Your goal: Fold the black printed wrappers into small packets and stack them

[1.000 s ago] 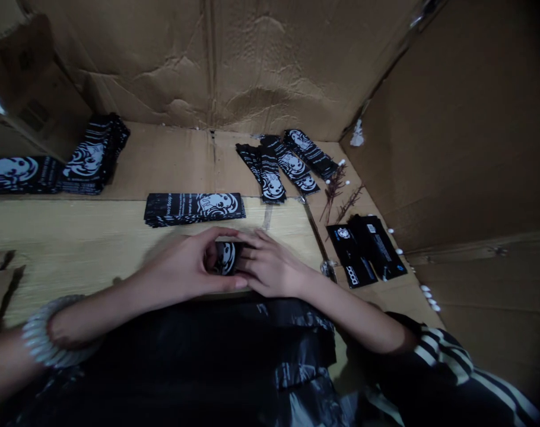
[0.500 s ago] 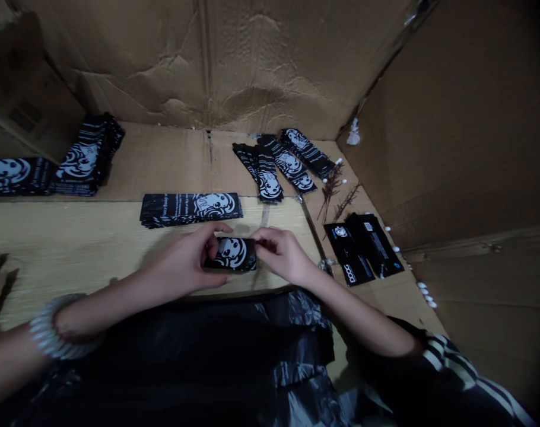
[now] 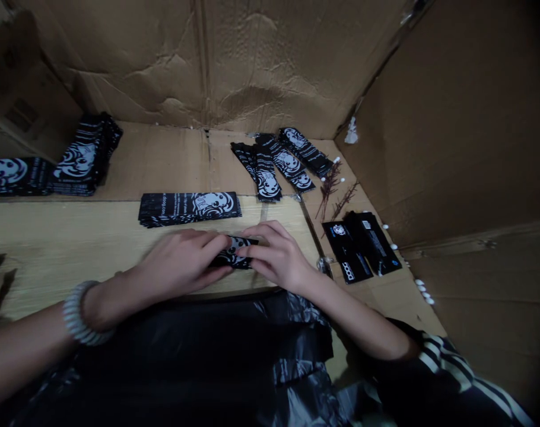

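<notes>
A small black packet (image 3: 238, 256) with a white swirling face print lies between my two hands, low over the pale table. My left hand (image 3: 192, 256) is closed on its left part, with the index finger reaching over the top. From the right, my right hand (image 3: 282, 255) holds the other end, its thumb and fingers on the packet's face and edge. Fingers cover much of the packet. Just beyond my hands rests a stack of long black printed sleeves (image 3: 190, 207). Below them spreads a crumpled black plastic sheet (image 3: 199, 350).
Fanned bundles of matching sleeves (image 3: 272, 169) lie at the back. Two black cards (image 3: 359, 246) sit at the right beside dark dry twigs (image 3: 330, 190). More sleeves (image 3: 81, 160) lean by a cardboard box (image 3: 34, 101) at left. Tall cardboard walls (image 3: 261, 65) stand behind and right.
My left hand has turned over, its fingers now curling across the top of the packet. My right hand has moved slightly left, its fingers onto the packet's face.
</notes>
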